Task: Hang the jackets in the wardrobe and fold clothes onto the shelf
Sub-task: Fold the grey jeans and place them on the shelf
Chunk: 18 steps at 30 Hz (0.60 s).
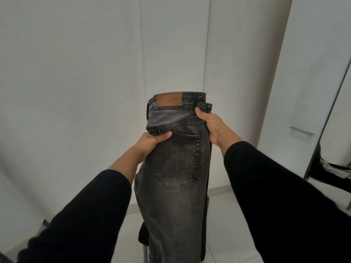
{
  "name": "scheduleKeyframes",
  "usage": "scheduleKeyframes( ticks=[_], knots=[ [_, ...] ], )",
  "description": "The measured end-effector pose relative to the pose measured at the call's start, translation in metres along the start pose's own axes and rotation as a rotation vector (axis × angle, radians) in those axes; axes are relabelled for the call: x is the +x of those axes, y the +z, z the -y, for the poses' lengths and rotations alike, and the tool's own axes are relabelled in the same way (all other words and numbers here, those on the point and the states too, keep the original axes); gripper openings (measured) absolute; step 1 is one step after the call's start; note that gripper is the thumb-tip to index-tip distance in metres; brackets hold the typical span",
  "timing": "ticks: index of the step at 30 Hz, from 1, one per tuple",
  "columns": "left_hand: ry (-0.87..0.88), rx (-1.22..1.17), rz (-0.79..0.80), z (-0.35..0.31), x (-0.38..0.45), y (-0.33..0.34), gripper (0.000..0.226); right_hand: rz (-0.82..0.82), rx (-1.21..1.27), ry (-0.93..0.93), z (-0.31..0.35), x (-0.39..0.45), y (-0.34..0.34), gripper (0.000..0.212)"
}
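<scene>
Jeans (174, 160) hung lengthwise below my grip: left hand (152, 143) and right hand (210, 124) each clenched the waist end, right higher.

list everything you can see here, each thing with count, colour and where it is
washed grey-black denim jeans: 1, dark grey, held up at centre, folded lengthwise, back pocket facing the camera
tan leather waistband patch: 1, brown, at the top of the jeans
tall white wardrobe doors: several panels, white, filling the background
metal bar handle: 1, silver, on the white door at right
mirror panel: 1, dark reflection, far right edge
pale tiled floor: white, bottom centre
black long sleeves: 2, black, lower left and lower right
left hand: grips the jeans' left edge below the waistband
right hand: grips the jeans' right edge near the waistband
</scene>
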<state>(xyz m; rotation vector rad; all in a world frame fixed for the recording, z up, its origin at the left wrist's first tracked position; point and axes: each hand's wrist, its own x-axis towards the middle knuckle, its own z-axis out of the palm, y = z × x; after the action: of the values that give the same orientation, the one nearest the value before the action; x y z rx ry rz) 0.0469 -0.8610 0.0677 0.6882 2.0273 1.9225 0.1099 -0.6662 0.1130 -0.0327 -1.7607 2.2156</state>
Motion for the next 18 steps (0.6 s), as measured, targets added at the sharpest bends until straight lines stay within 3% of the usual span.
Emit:
scheduleKeyframes(
  ticks=[2,5,8,11,15,18],
  knots=[
    [0.041,-0.026,-0.117,0.001,0.005,0.001,0.073,-0.078,-0.019,-0.045,0.001,0.002,0.002,0.037],
    [0.110,-0.031,-0.217,-0.009,0.012,0.004,0.063,-0.127,-0.063,-0.065,-0.003,0.001,-0.002,0.059],
    [0.166,-0.037,-0.318,-0.032,0.020,0.003,0.064,-0.075,-0.264,0.049,-0.020,-0.008,-0.011,0.086],
    [0.217,-0.068,-0.360,-0.062,0.028,-0.002,0.063,0.007,-0.299,0.149,-0.048,-0.015,-0.021,0.097],
    [0.280,-0.117,-0.304,-0.104,0.034,-0.012,0.060,0.087,-0.300,0.265,-0.079,-0.022,-0.021,0.098],
    [0.318,-0.102,-0.289,-0.126,0.037,-0.016,0.061,0.112,-0.270,0.316,-0.089,-0.024,-0.017,0.062]
  ],
)
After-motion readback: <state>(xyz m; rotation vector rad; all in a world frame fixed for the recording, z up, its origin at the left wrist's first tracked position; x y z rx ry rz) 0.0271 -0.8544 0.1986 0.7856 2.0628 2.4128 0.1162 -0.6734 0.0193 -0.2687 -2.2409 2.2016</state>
